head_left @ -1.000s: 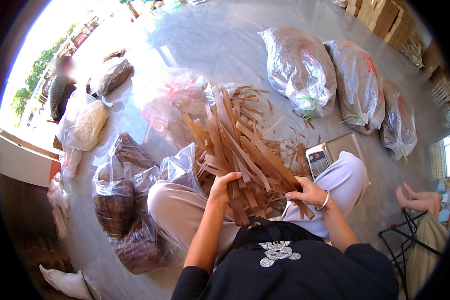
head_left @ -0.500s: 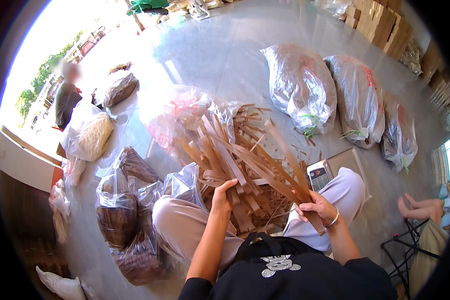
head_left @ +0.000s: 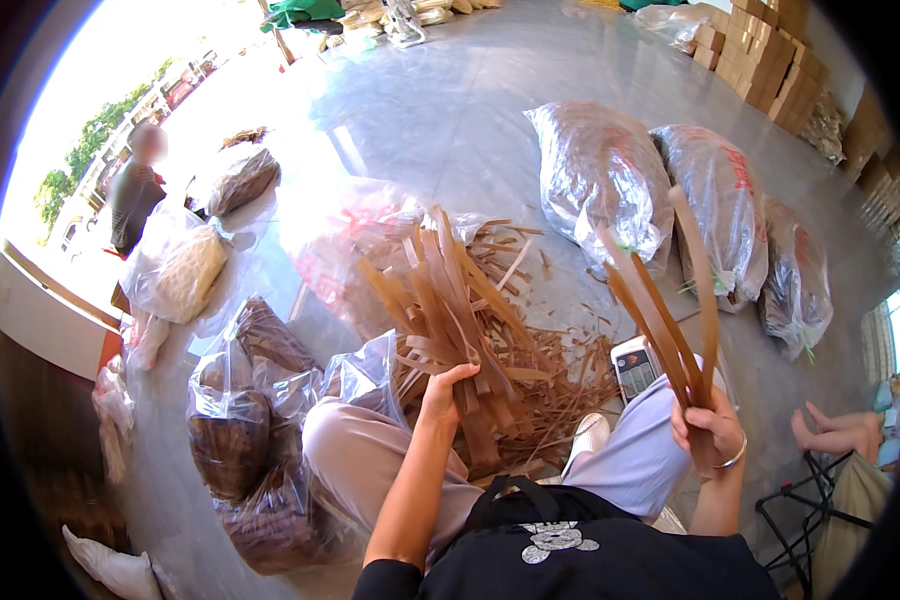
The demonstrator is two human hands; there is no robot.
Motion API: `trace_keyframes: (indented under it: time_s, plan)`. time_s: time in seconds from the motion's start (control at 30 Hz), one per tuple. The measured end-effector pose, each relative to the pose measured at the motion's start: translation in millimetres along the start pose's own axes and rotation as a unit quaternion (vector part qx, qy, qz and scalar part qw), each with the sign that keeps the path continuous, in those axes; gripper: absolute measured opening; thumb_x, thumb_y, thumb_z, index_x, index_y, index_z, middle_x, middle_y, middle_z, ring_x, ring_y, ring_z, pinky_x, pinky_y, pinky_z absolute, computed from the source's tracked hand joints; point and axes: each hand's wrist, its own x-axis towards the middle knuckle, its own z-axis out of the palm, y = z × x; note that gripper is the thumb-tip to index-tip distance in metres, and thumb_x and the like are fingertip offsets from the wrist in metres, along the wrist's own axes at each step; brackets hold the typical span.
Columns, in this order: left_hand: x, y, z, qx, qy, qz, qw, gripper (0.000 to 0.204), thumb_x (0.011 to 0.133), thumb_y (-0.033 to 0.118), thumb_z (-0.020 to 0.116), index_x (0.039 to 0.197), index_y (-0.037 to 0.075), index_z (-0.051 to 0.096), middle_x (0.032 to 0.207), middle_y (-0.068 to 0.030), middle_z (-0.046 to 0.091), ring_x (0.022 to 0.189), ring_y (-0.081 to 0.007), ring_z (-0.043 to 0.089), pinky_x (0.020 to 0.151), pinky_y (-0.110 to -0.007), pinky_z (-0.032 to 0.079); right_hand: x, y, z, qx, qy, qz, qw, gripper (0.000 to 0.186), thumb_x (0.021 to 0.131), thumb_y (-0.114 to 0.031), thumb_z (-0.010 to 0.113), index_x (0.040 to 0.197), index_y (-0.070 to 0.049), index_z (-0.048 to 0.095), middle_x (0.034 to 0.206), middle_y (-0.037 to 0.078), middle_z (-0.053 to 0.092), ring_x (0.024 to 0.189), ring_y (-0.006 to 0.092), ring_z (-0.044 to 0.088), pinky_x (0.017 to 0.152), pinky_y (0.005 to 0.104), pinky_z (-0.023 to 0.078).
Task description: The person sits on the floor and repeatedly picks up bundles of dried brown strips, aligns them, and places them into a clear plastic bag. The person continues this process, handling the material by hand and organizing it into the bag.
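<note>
My left hand (head_left: 450, 395) is closed round the lower part of a thick bundle of long, flat brown strips (head_left: 440, 290), which fan out upward between my knees. My right hand (head_left: 708, 425) grips a few similar strips (head_left: 670, 345), raised over my right knee and apart from the bundle. Their lower ends stick out below its fingers. Under and beyond the bundle lies a loose heap of brown strips and broken bits (head_left: 565, 385) on the floor. What the strips are made of, I cannot tell.
Several filled clear bags (head_left: 605, 180) stand at the right; others (head_left: 232, 430) lie by my left knee. A crumpled bag (head_left: 345, 240) lies behind the heap. A device with a keypad (head_left: 638, 370) sits by my right knee. Cartons (head_left: 760, 60) and a person (head_left: 138, 190) are farther off.
My right hand has moved right and up, taking a few strips away from the bundle. My left hand stays nearly in place, and its strips now point more upward.
</note>
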Motion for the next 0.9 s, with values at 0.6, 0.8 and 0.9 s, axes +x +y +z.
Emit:
trace_keyframes:
  time_s: [0.6,0.8,0.9]
  plan:
    - [-32,-6,44,0.097,-0.100,-0.057,0.989,0.048,0.065,-0.002,0.061,0.111,-0.004,0.049,0.096,-0.0131,0.058,0.088,-0.0264,0.060,0.080,-0.036,0.051,153,151,7,-0.122,-0.061,-0.051,0.989,0.025,0.090,-0.018,0.056,0.107,-0.001,0.047,0.079,0.008,0.061,0.065,0.0134,0.059,0.065,0.0259,0.050]
    - [-34,-8,30,0.105,-0.072,-0.071,0.989,0.050,0.069,-0.005,0.062,0.116,-0.004,0.047,0.102,-0.0141,0.059,0.091,-0.0263,0.060,0.081,-0.037,0.051,134,101,28,-0.119,-0.006,-0.061,0.991,0.024,0.089,-0.011,0.056,0.107,-0.001,0.045,0.072,0.004,0.055,0.060,0.0107,0.055,0.051,0.0246,0.048]
    - [-33,-16,32,0.117,-0.055,-0.068,0.989,0.048,0.073,-0.005,0.063,0.118,-0.003,0.047,0.104,-0.0129,0.059,0.093,-0.0259,0.060,0.083,-0.037,0.050,132,102,30,-0.148,-0.019,0.001,0.989,0.026,0.088,-0.013,0.057,0.110,-0.002,0.047,0.074,0.003,0.055,0.060,0.0097,0.055,0.053,0.0230,0.047]
